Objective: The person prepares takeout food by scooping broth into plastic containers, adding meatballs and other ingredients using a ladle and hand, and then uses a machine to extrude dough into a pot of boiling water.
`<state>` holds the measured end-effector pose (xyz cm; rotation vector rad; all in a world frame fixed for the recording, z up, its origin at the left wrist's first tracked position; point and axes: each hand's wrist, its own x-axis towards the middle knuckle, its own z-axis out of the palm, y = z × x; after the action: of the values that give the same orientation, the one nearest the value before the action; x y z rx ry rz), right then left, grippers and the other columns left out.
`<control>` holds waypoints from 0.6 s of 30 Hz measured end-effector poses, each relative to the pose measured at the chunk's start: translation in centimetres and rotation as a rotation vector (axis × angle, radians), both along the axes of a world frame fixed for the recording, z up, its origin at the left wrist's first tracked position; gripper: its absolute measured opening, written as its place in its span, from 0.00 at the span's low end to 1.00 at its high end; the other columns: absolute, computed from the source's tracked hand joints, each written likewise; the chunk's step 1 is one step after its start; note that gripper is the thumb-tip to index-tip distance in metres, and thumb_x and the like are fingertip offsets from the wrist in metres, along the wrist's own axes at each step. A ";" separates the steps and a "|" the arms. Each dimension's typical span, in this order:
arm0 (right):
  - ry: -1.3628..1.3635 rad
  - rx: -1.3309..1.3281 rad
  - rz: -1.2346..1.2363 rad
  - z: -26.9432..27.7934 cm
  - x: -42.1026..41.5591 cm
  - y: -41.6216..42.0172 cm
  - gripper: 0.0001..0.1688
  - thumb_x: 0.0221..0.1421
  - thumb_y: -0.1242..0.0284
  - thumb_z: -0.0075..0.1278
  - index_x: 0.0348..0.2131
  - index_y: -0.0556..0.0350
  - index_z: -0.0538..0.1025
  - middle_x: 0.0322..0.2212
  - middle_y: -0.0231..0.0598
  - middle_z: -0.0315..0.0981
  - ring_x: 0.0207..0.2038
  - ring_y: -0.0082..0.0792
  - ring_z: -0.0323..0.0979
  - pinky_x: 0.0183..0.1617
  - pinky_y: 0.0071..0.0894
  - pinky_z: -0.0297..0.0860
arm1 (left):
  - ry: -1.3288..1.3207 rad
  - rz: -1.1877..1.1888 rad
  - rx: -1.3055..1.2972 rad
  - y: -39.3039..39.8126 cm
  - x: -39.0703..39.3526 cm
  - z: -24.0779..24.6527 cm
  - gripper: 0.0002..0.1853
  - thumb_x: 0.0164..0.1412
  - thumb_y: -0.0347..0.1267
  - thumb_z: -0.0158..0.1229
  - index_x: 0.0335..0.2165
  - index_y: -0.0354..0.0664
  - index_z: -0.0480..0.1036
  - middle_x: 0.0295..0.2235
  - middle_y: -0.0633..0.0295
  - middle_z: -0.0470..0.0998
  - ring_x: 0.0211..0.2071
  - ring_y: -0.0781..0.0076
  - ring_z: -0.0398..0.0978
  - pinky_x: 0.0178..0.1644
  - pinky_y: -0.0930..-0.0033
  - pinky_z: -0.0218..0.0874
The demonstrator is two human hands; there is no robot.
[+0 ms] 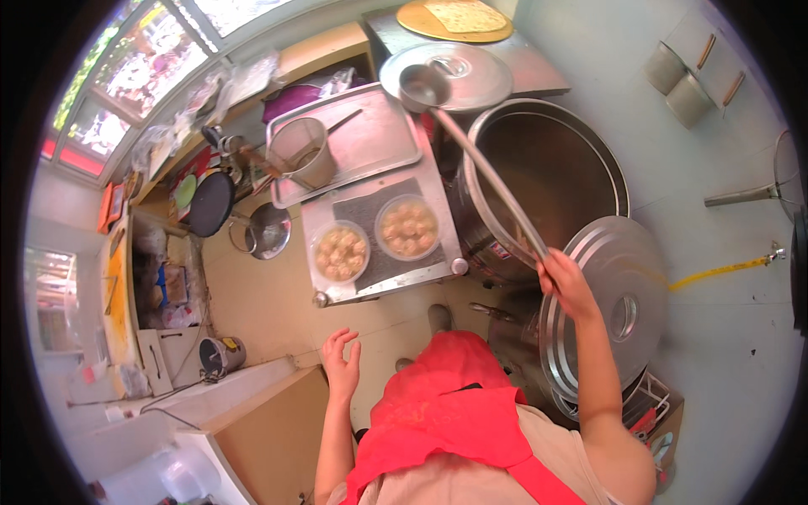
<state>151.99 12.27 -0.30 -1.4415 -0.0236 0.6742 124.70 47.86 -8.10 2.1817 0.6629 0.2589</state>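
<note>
My right hand (567,284) grips the end of a long-handled metal ladle (489,172). Its deep bowl (424,88) rests on or hovers just over a round metal lid (476,72); I cannot tell which. The handle crosses above a large steel stockpot (549,170) holding brownish liquid. My left hand (341,360) is held out over the floor with its fingers apart and nothing in it. Ahead of it, on a metal table (379,287), stand two clear plastic bowls of meatball-like pieces, one on the left (341,252) and another on the right (408,227).
A metal tray (372,136) on the table bears a deep wire strainer (302,151). Beside my right forearm a large lid (625,315) leans over another pot. Flatbread (470,16) lies on a round board at the back. A yellow hose (719,273) runs from a wall tap.
</note>
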 end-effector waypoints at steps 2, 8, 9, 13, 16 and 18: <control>0.113 0.000 -0.124 2.5 -3.6 -3.1 0.09 0.61 0.71 0.45 0.41 0.54 0.67 0.20 0.23 0.60 0.13 0.11 0.50 0.14 0.13 0.47 | 0.023 -0.024 -0.079 -0.5 2.2 -1.1 0.08 0.57 0.29 0.56 0.37 0.41 0.74 0.45 0.57 0.71 0.51 0.58 0.64 0.56 0.60 0.54; 0.286 0.068 -0.356 2.3 -3.1 -2.9 0.08 0.60 0.75 0.45 0.39 0.53 0.64 0.21 0.25 0.58 0.14 0.12 0.51 0.14 0.15 0.48 | 0.055 -0.117 -0.152 -1.5 7.0 -2.8 0.08 0.57 0.29 0.55 0.37 0.41 0.74 0.43 0.56 0.72 0.49 0.58 0.66 0.56 0.61 0.55; 0.293 0.079 -0.371 -0.1 -1.3 -2.4 0.08 0.59 0.76 0.45 0.39 0.54 0.64 0.20 0.25 0.58 0.15 0.14 0.52 0.14 0.17 0.49 | 0.051 -0.130 -0.158 -1.6 7.8 -2.6 0.08 0.57 0.29 0.55 0.37 0.40 0.74 0.43 0.55 0.72 0.49 0.58 0.67 0.55 0.61 0.55; 0.445 0.005 -0.362 -12.9 10.6 0.3 0.06 0.57 0.76 0.44 0.36 0.58 0.64 0.19 0.27 0.56 0.14 0.20 0.52 0.13 0.20 0.50 | 0.053 -0.107 -0.148 -1.7 8.7 -1.6 0.08 0.56 0.28 0.55 0.37 0.40 0.74 0.44 0.55 0.72 0.48 0.58 0.67 0.55 0.61 0.56; 0.290 -0.615 -0.241 -17.7 17.1 1.8 0.09 0.51 0.76 0.46 0.33 0.66 0.70 0.21 0.44 0.67 0.21 0.33 0.66 0.16 0.32 0.61 | 0.065 -0.089 -0.137 -1.3 8.3 -0.8 0.08 0.56 0.28 0.55 0.37 0.39 0.74 0.43 0.54 0.72 0.49 0.58 0.67 0.54 0.62 0.57; 0.043 -0.962 -0.048 -20.6 18.6 1.9 0.11 0.48 0.77 0.47 0.32 0.69 0.73 0.24 0.53 0.71 0.27 0.39 0.72 0.19 0.38 0.66 | 0.080 -0.057 -0.126 -0.8 7.3 -0.6 0.08 0.56 0.27 0.55 0.37 0.39 0.73 0.43 0.54 0.72 0.49 0.58 0.68 0.54 0.62 0.57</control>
<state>170.58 14.18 -20.89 -2.3324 0.4190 0.7083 131.99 47.06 -8.67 2.0945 0.6433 0.0977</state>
